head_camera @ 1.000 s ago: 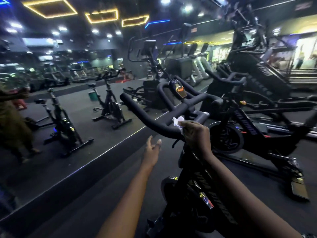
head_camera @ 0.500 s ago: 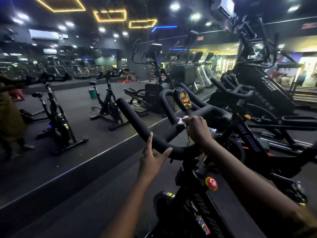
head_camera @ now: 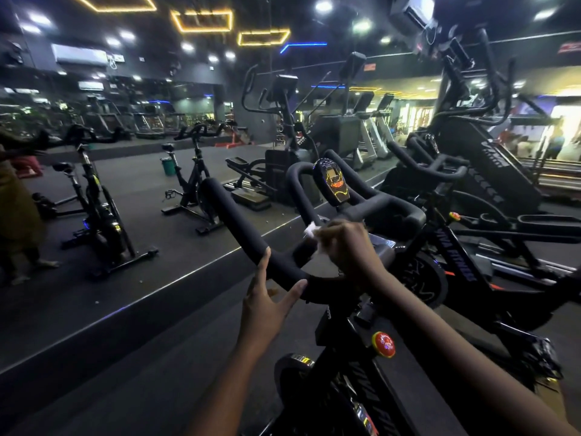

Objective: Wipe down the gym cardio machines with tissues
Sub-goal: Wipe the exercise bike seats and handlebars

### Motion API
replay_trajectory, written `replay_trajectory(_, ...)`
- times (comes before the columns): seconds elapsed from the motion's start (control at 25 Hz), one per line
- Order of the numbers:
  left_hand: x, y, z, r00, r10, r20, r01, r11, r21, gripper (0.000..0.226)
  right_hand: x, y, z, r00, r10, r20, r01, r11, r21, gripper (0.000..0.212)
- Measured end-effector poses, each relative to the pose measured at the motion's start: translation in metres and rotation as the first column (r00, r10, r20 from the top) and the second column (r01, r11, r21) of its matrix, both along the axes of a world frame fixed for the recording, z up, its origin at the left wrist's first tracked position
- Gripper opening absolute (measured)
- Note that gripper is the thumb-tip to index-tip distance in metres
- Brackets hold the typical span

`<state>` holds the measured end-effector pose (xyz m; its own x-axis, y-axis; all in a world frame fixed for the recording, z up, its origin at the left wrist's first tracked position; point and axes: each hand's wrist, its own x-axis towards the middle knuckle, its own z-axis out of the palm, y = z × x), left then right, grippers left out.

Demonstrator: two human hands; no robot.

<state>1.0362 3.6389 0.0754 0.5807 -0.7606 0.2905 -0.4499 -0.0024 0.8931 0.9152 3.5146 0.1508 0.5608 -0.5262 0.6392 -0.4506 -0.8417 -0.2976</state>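
A black spin bike stands right in front of me, its padded handlebar curving up to the left. A small console with an orange display sits at the bar's centre. My right hand grips a crumpled white tissue and holds it against the middle of the handlebar, just below the console. My left hand is at the lower bend of the left bar, fingers straight and thumb spread, touching the padding from beneath.
A second spin bike stands close on the right, with a tall stepper machine behind it. Two more bikes stand on a raised floor to the left. A person stands at the far left. Ellipticals and treadmills line the back.
My view has moved closer to the handlebar. My right hand with the tissue slid from the left bar's bend toward the centre below the console. My left hand rose to touch the bar.
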Motion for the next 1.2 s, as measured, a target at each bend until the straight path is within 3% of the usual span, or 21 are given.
replay_trajectory(0.12, -0.003, 0.000, 0.000, 1.000, -0.010, -0.012, 0.010, 1.000, -0.022, 0.086, -0.003, -0.043, 0.010, 0.978, -0.208, 0.029, 0.208, 0.978, 0.005, 0.022)
replay_trajectory(0.28, -0.001, -0.002, -0.002, 1.000, -0.009, -0.013, 0.008, 0.999, -0.045, 0.087, 0.012, -0.037, -0.003, 0.981, -0.165, -0.104, 0.165, 0.986, -0.005, 0.022)
replay_trajectory(0.44, 0.002, -0.001, -0.001, 0.999, -0.021, 0.026, 0.022, 0.999, -0.039, 0.087, 0.013, 0.002, -0.008, 0.997, -0.015, -0.073, 0.017, 1.000, 0.016, 0.021)
replay_trajectory(0.6, 0.006, 0.004, 0.004, 0.949, 0.113, 0.294, -0.128, 0.991, 0.032, 0.085, 0.007, 0.019, -0.009, 0.953, 0.277, -0.124, -0.272, 0.960, 0.061, 0.023)
replay_trajectory(0.64, 0.009, 0.002, 0.004, 0.906, 0.152, 0.395, -0.164, 0.986, -0.003, 0.087, 0.007, 0.009, -0.006, 0.965, 0.251, -0.077, -0.250, 0.968, 0.029, 0.024)
replay_trajectory(0.76, 0.020, -0.013, 0.015, 0.767, 0.205, 0.608, -0.203, 0.977, -0.073, 0.084, 0.004, -0.036, 0.008, 0.997, -0.036, 0.070, 0.036, 0.999, -0.006, 0.022)
replay_trajectory(0.88, 0.028, -0.031, 0.038, 0.676, 0.116, 0.727, -0.201, 0.979, 0.031, 0.093, 0.008, -0.058, 0.004, 0.983, -0.172, -0.069, 0.170, 0.985, -0.035, 0.015)
replay_trajectory(0.96, 0.033, -0.040, 0.041, 0.657, 0.069, 0.751, -0.238, 0.964, 0.119, 0.099, 0.014, -0.049, -0.007, 0.991, -0.116, -0.062, 0.113, 0.993, -0.044, 0.017)
replay_trajectory(1.12, 0.036, -0.047, 0.035, 0.719, 0.046, 0.694, -0.233, 0.956, 0.178, 0.099, 0.007, -0.021, -0.009, 0.983, 0.174, -0.051, -0.175, 0.984, -0.015, 0.018)
replay_trajectory(1.2, 0.036, -0.047, 0.036, 0.710, 0.032, 0.704, -0.237, 0.952, 0.195, 0.100, 0.008, -0.030, 0.005, 0.978, 0.202, -0.053, -0.204, 0.978, -0.035, 0.024)
